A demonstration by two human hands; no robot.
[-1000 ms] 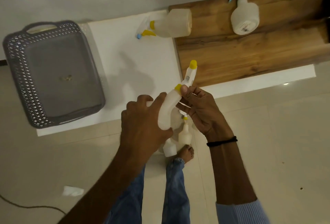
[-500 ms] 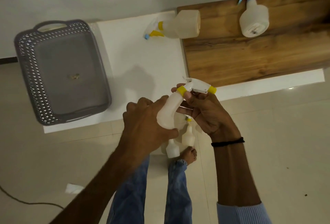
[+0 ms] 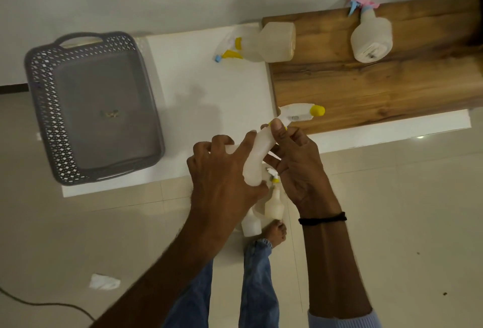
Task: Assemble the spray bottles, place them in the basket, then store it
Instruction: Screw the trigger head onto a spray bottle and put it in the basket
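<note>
Gripping the spray bottle (image 3: 254,160), left hand (image 3: 222,183) holds it slanted up-right; right hand (image 3: 300,165) pinches its neck, nozzle (image 3: 317,111) pointing right.

Grey, white and brown, with yellow accents
Basket (image 3: 45,108) grey, diamond-lattice walls; shelf (image 3: 209,87) white; board (image 3: 379,87) brown wood-grain; held bottle (image 3: 257,155) milky white, yellow nozzle; far bottle (image 3: 371,37) pink-and-blue trigger; jeans (image 3: 258,288) blue.
</note>
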